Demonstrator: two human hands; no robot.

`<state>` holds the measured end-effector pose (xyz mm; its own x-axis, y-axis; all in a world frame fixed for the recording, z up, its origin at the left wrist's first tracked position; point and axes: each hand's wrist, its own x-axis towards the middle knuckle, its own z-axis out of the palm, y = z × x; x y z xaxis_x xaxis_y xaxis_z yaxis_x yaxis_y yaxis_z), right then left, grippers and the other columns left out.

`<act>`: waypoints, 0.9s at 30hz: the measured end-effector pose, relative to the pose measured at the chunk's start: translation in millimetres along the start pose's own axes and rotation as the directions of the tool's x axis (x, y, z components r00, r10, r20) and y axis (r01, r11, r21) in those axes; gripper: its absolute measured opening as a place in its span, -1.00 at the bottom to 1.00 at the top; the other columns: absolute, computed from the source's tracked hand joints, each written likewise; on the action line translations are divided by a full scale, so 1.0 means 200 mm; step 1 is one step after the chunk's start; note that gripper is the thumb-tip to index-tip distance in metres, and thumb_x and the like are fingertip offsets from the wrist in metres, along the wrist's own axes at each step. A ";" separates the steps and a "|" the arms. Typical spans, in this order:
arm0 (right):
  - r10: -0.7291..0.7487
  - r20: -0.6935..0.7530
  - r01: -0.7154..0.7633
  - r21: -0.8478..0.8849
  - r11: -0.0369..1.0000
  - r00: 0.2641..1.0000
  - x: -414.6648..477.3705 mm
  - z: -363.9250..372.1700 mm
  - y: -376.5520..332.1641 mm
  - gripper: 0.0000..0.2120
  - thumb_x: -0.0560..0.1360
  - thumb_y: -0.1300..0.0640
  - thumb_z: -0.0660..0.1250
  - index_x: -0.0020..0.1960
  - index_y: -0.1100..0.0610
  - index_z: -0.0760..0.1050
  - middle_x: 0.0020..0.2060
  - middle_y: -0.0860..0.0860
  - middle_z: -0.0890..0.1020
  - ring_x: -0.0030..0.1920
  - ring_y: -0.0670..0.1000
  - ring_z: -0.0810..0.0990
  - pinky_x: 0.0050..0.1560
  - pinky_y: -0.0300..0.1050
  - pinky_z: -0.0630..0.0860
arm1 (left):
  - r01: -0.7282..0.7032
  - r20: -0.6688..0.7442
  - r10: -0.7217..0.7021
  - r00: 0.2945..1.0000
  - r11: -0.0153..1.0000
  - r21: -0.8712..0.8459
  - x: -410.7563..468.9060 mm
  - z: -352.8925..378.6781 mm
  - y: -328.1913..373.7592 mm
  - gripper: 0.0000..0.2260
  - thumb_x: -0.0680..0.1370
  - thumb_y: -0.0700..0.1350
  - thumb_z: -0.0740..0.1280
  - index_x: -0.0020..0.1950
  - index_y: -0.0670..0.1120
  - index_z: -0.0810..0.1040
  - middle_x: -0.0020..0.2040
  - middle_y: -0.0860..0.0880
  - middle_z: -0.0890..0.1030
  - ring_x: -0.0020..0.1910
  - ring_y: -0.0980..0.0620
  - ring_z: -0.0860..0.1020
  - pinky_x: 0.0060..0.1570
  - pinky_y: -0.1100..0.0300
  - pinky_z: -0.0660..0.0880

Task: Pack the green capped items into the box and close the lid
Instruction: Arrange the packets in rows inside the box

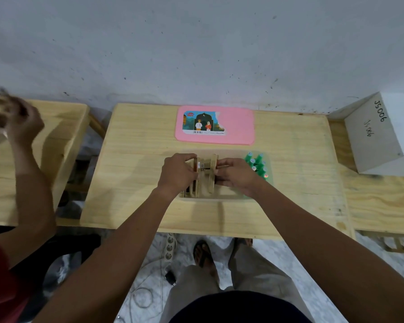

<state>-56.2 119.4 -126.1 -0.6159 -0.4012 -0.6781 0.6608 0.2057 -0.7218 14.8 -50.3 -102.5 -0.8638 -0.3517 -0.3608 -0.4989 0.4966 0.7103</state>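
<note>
Green capped items [258,164] just right of both grips; left hand [179,174], right hand [234,174] pinching tan boxes [202,177]

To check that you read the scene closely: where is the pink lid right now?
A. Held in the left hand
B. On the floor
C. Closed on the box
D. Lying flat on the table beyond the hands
D: the pink lid lies flat on the wooden table, on the far side of both hands, while the left hand and right hand grip small cardboard boxes.
</note>
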 end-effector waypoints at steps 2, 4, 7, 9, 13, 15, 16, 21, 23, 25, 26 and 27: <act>-0.006 -0.001 0.006 -0.006 1.000 1.000 0.00 0.01 0.01 -0.81 0.51 0.44 0.31 0.08 0.27 0.53 -0.05 0.24 0.64 -0.09 0.15 0.65 -0.03 -0.02 0.67 | -0.009 0.003 0.009 1.000 1.000 0.016 0.00 0.01 0.00 -0.50 0.34 -0.28 0.47 0.26 -0.01 0.61 -0.34 0.01 0.68 -0.25 0.12 0.66 -0.01 0.23 0.58; -0.010 -0.007 0.010 -0.016 1.000 1.000 0.01 0.01 0.01 -0.82 0.50 0.44 0.33 0.04 0.24 0.54 -0.05 0.24 0.64 -0.06 0.18 0.64 0.05 0.06 0.64 | -0.001 -0.002 0.001 1.000 1.000 0.017 0.00 0.01 0.00 -0.50 0.33 -0.26 0.48 0.27 0.00 0.61 -0.34 0.01 0.68 -0.25 0.12 0.66 -0.01 0.23 0.58; -0.018 -0.032 0.017 -0.055 0.998 0.999 0.01 0.02 0.00 -0.84 0.47 0.43 0.39 -0.02 0.22 0.56 -0.09 0.22 0.66 -0.10 0.16 0.66 -0.01 0.05 0.66 | 0.005 -0.015 -0.005 1.000 0.999 0.034 0.01 0.02 0.00 -0.49 0.33 -0.24 0.49 0.26 0.01 0.61 -0.32 0.01 0.68 -0.23 0.09 0.65 -0.03 0.26 0.55; -0.038 -0.056 0.031 -0.114 0.993 0.998 0.00 0.04 0.00 -0.84 0.44 0.41 0.44 -0.09 0.19 0.57 -0.16 0.19 0.66 -0.16 0.15 0.66 -0.09 0.03 0.66 | 0.005 -0.015 -0.004 1.000 0.998 0.058 0.01 0.02 0.00 -0.49 0.33 -0.25 0.48 0.27 0.01 0.60 -0.29 -0.03 0.69 -0.21 0.07 0.65 -0.03 0.26 0.55; -0.067 -0.103 0.038 -0.254 0.967 0.992 0.00 0.08 0.01 -0.83 0.37 0.35 0.52 -0.19 0.13 0.60 -0.19 0.17 0.67 -0.14 0.18 0.67 0.00 0.19 0.64 | -0.019 -0.024 0.023 0.999 0.990 0.138 0.02 0.05 0.01 -0.51 0.36 -0.24 0.44 0.28 0.00 0.60 -0.13 -0.09 0.71 -0.06 -0.05 0.66 0.08 0.05 0.59; -0.111 -0.136 0.051 -0.385 0.922 0.985 0.02 0.10 0.04 -0.87 0.29 0.22 0.55 -0.25 0.04 0.65 -0.21 0.12 0.72 -0.14 0.16 0.71 -0.04 0.22 0.66 | -0.045 -0.023 0.051 0.998 0.979 0.199 0.02 0.06 0.02 -0.53 0.38 -0.25 0.42 0.29 -0.03 0.60 0.01 -0.12 0.70 0.08 -0.13 0.62 0.14 0.00 0.56; -0.131 -0.139 0.058 -0.439 0.896 0.982 0.06 0.09 0.08 -0.89 0.27 0.18 0.53 -0.27 -0.01 0.66 -0.24 0.08 0.73 -0.16 0.14 0.72 -0.08 0.20 0.67 | -0.054 -0.018 0.060 0.998 0.971 0.233 0.03 0.08 0.02 -0.55 0.38 -0.27 0.40 0.27 -0.05 0.61 0.04 -0.13 0.69 0.10 -0.16 0.61 0.13 -0.01 0.56; -0.210 -0.150 0.066 -0.642 0.764 0.966 0.03 0.15 0.06 -0.89 0.36 0.21 0.41 -0.21 0.02 0.64 -0.23 0.04 0.72 -0.18 0.07 0.68 -0.09 0.02 0.66 | -0.080 0.022 0.078 0.997 0.898 0.432 0.07 0.12 0.01 -0.74 0.34 -0.28 0.32 -0.02 -0.10 0.65 -0.16 -0.16 0.65 -0.12 -0.24 0.61 -0.21 -0.02 0.60; -0.235 -0.151 0.056 -0.721 0.690 0.960 0.03 0.16 0.05 -0.90 0.40 0.23 0.39 -0.11 0.12 0.66 -0.19 0.08 0.71 -0.17 0.06 0.65 -0.12 -0.08 0.61 | -0.113 0.050 0.101 0.994 0.865 0.490 0.07 0.13 0.01 -0.80 0.37 -0.27 0.32 -0.05 -0.15 0.63 -0.18 -0.18 0.63 -0.18 -0.24 0.60 -0.27 -0.01 0.59; -0.235 -0.148 0.042 -0.760 0.648 0.961 0.03 0.16 0.05 -0.87 0.40 0.24 0.38 -0.09 0.14 0.66 -0.19 0.09 0.71 -0.16 0.08 0.65 -0.14 -0.09 0.60 | -0.148 0.084 0.122 0.989 0.823 0.549 0.07 0.13 0.01 -0.88 0.42 -0.29 0.29 -0.10 -0.19 0.58 -0.15 -0.20 0.59 -0.18 -0.24 0.59 -0.33 0.03 0.50; -0.234 -0.142 0.038 -0.776 0.629 0.962 0.03 0.17 0.05 -0.86 0.40 0.25 0.36 -0.09 0.13 0.67 -0.20 0.10 0.70 -0.17 0.09 0.64 -0.17 -0.09 0.60 | -0.163 0.098 0.130 0.987 0.799 0.579 0.08 0.13 0.01 -0.90 0.45 -0.29 0.29 -0.08 -0.20 0.56 -0.09 -0.20 0.56 -0.16 -0.24 0.58 -0.33 0.05 0.44; -0.234 -0.137 0.035 -0.793 0.609 0.963 0.03 0.17 0.04 -0.85 0.39 0.26 0.34 -0.10 0.14 0.66 -0.21 0.12 0.69 -0.18 0.11 0.63 -0.20 -0.09 0.59 | -0.173 0.110 0.134 0.985 0.773 0.610 0.08 0.13 0.00 -0.89 0.47 -0.30 0.28 -0.04 -0.20 0.56 -0.03 -0.21 0.52 -0.13 -0.24 0.57 -0.32 0.06 0.40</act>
<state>-40.1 88.3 -131.2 -0.8060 -0.3117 -0.5031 0.0409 0.8187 -0.5727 -1.6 -34.4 -123.8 -0.9253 -0.1923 -0.3268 -0.2789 0.9291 0.2430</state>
